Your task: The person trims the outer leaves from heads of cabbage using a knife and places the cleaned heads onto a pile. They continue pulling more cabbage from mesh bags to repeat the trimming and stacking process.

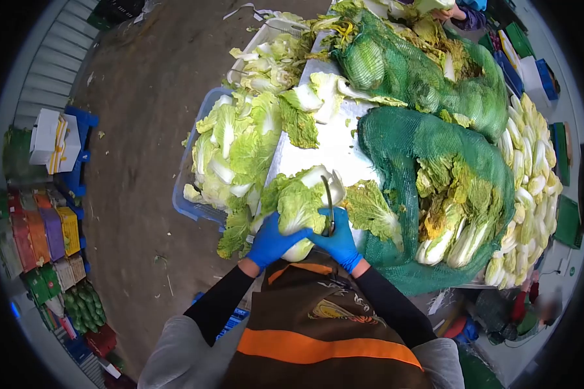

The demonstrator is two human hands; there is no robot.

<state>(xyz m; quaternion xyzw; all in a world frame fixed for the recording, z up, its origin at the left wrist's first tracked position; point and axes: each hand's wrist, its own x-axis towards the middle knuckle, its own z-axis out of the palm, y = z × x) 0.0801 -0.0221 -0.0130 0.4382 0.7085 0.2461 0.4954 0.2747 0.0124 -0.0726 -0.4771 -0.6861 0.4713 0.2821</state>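
My left hand [276, 243], in a blue glove, is closed on a napa cabbage [302, 209] at the near edge of the white table [339, 146]. Against the cabbage's right side, my right hand [339, 238], also gloved, grips a knife [329, 198] with a thin curved dark blade pointing away from me. The fingertips of both hands meet near the cabbage's base. Just right of the knife lies a loose yellowing cabbage leaf [374, 211]. More cut leaves [315, 104] are farther up the table.
On the left, a blue crate [187, 188] and a white crate [266, 31] hold trimmed leaves. Green mesh sacks [402, 149] of cabbages cover the right side, beside a pile of trimmed cabbages [532, 175]. Another person's hand [449, 13] appears at the far end.
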